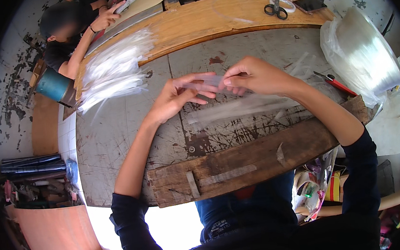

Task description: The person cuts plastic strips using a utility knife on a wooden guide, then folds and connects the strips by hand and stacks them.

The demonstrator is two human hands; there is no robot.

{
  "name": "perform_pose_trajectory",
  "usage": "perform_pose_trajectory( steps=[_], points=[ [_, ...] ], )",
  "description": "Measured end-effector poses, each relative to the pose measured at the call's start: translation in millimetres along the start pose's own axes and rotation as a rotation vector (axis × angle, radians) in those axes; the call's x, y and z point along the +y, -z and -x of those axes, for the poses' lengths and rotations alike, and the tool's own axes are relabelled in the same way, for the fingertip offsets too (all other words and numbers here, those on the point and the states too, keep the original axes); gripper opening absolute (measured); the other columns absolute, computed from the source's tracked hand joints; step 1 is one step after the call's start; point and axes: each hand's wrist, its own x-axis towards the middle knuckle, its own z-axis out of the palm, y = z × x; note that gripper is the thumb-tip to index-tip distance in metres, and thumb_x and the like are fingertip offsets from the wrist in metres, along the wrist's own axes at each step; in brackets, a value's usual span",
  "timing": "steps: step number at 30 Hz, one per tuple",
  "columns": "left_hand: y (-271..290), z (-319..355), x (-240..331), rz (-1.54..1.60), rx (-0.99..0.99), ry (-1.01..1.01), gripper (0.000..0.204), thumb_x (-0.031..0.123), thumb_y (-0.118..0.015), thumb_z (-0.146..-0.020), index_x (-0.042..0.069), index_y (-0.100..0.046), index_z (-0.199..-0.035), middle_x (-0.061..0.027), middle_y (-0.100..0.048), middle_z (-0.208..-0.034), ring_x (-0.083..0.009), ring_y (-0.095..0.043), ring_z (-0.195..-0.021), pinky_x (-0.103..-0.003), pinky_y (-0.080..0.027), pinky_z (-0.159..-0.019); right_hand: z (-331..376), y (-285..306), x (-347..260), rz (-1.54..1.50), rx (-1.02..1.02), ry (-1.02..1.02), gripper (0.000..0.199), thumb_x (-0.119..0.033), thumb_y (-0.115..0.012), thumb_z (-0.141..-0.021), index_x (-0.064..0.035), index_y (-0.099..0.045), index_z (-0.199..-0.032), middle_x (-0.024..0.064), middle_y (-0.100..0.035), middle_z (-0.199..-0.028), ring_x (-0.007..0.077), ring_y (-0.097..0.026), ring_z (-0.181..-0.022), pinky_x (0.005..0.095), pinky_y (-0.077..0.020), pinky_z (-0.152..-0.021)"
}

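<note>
Over the scratched grey worktable (126, 145), my right hand (252, 77) pinches the end of a clear plastic strip (214, 79) between thumb and fingers. That strip stretches left across the fingers of my left hand (175, 96). The left fingers are stretched out and apart, with the thumb separate below them. Beneath both hands, more clear strips (241, 108) lie flat on the tabletop. A thick pile of similar whitish strips (115, 66) lies at the far left. On the right stands a large roll of clear plastic (368, 50), with red-handled scissors (335, 84) beside it.
A worn wooden plank (222, 163) runs along the near edge. Across the back is a wooden board (201, 19) with black scissors (276, 8), a tape roll (287, 4) and a phone (309, 5). Another person (68, 34) works at the far left, next to a teal cylinder (52, 85).
</note>
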Motion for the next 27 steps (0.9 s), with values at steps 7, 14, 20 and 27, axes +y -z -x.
perform_pose_trajectory(
  steps=[7,14,20,27],
  points=[
    [3,2,-1,0.023,0.007,0.009,0.046,0.009,-0.051,-0.075,-0.003,-0.047,-0.119,-0.0166,-0.059,-0.101,-0.0234,-0.059,-0.093,-0.031,-0.048,-0.078,2,-2,0,-0.141,0.075,-0.056,0.017,-0.014,-0.055,-0.085,0.0024,-0.058,-0.089,0.0097,-0.063,-0.076,0.0125,-0.060,-0.065,0.0238,-0.0477,-0.061],
    [3,2,0,-0.002,0.015,-0.019,0.044,-0.004,-0.040,-0.073,-0.002,-0.051,-0.115,-0.0181,-0.059,-0.101,-0.0251,-0.059,-0.095,-0.033,-0.050,-0.080,0,-5,4,-0.134,0.130,-0.064,0.018,-0.017,-0.056,-0.084,0.0003,-0.060,-0.087,0.0070,-0.063,-0.073,0.0117,-0.060,-0.070,0.0239,-0.0476,-0.062],
    [10,1,-6,0.160,-0.047,-0.021,0.051,0.015,-0.039,-0.070,-0.006,-0.048,-0.116,-0.0220,-0.057,-0.103,-0.0280,-0.058,-0.095,-0.035,-0.049,-0.081,-1,-8,5,-0.057,0.225,-0.021,0.018,-0.016,-0.058,-0.083,0.0014,-0.062,-0.083,0.0030,-0.059,-0.067,0.0081,-0.051,-0.060,0.0216,-0.0425,-0.056],
    [9,1,-7,0.143,-0.051,-0.037,0.043,0.015,-0.045,-0.079,-0.003,-0.048,-0.117,-0.0191,-0.058,-0.104,-0.0255,-0.058,-0.097,-0.033,-0.048,-0.082,-3,-11,7,-0.127,0.279,0.058,0.015,-0.013,-0.060,-0.081,0.0017,-0.062,-0.081,0.0019,-0.056,-0.062,0.0066,-0.048,-0.055,0.0222,-0.0391,-0.052]
  ],
)
